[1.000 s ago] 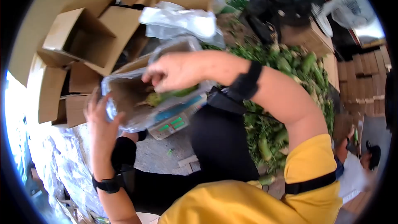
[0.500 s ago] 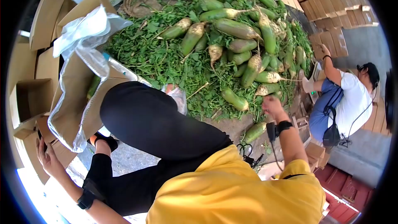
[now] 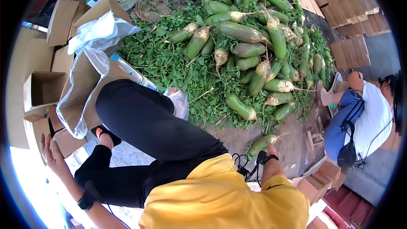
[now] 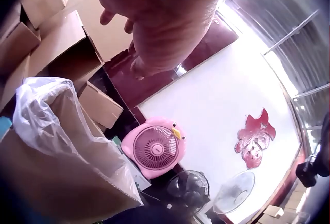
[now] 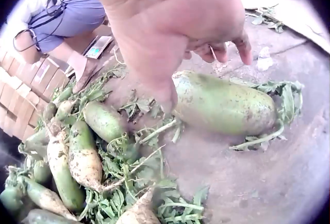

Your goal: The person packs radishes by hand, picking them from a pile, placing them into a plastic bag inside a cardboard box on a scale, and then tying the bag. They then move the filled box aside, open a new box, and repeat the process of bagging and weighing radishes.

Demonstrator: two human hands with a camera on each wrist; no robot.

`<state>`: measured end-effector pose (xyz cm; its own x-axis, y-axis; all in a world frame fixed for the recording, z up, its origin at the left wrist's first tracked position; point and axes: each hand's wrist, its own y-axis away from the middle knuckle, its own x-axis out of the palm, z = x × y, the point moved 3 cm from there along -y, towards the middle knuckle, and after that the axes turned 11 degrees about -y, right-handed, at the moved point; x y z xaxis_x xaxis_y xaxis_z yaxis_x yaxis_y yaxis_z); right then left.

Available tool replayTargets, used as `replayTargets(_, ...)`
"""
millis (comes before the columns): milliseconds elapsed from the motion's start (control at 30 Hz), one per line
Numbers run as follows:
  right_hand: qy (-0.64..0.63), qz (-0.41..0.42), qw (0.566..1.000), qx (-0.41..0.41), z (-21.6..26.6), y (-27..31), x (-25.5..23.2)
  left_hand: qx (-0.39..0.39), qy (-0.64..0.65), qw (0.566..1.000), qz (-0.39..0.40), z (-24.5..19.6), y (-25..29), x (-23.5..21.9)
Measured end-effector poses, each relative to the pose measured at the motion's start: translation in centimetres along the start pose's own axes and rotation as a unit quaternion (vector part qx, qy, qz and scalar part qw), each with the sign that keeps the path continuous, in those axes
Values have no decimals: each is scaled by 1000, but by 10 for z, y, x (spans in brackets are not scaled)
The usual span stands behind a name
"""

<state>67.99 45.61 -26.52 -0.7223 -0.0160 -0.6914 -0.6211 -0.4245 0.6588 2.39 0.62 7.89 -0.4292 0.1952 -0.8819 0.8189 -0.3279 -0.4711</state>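
A green radish [image 3: 259,145] with a pale root end lies apart on the ground, at the lower right of the pile. My right hand [image 3: 270,149] is at its root end. In the right wrist view this hand [image 5: 180,38] arches over the radish [image 5: 224,105], with the thumb at its near end and the fingertips beyond its far side. My left hand [image 3: 54,157] is held out at the left with fingers apart and nothing in it. Beside it stands a carton [image 3: 87,101] lined with clear plastic; the contents are hidden from here.
A large heap of green radishes [image 3: 243,32] on cut leaves [image 3: 148,59] spreads ahead. Cardboard boxes [image 3: 44,89] crowd the left. A person [image 3: 360,118] crouches at the right near stacked cartons [image 3: 352,4]. Cables [image 3: 241,165] lie beside my right arm.
My right hand has gone from over the lined carton, across to the pile's edge, then back toward me to the lone radish. My left hand has left the carton's rim.
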Motion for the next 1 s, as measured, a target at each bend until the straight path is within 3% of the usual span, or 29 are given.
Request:
replayTargets(33,-74,56,995,27,-12,-28,4,-16,17,1000,16,0,6,0)
replayTargets(67,-70,63,995,23,-19,-45,2,-32,34,998,31,0,11,-1)
replayTargets(100,-125,139,982,23,-26,-56,7,-25,13,999,33,-4,15,-3)
replayTargets(133,-180,214,960,26,-26,-58,18,-44,71,996,35,-3,18,-2)
replayTargets(167,-196,50,979,15,-32,-63,21,-36,51,998,30,-4,20,-5)
replayTargets(333,-150,120,981,26,-27,-68,40,-37,-32,999,21,-16,22,-15)
replayTargets(400,-105,84,990,-28,-13,-43,52,-26,-17,999,31,-20,20,-15)
replayTargets(567,-111,35,993,8,14,1,60,-33,-39,998,29,-32,16,-16)
replayTargets(700,-79,13,997,-12,24,26,61,-11,-18,999,32,-35,12,-13)
replayTargets(833,-152,118,980,-54,17,22,65,-11,-1,1000,11,-47,7,-20)
replayTargets(933,-196,226,938,-176,30,29,70,-12,-18,1000,-5,-38,11,-23)
replayTargets(1000,-194,267,933,-141,39,42,69,-22,11,1000,-20,-30,17,-30)
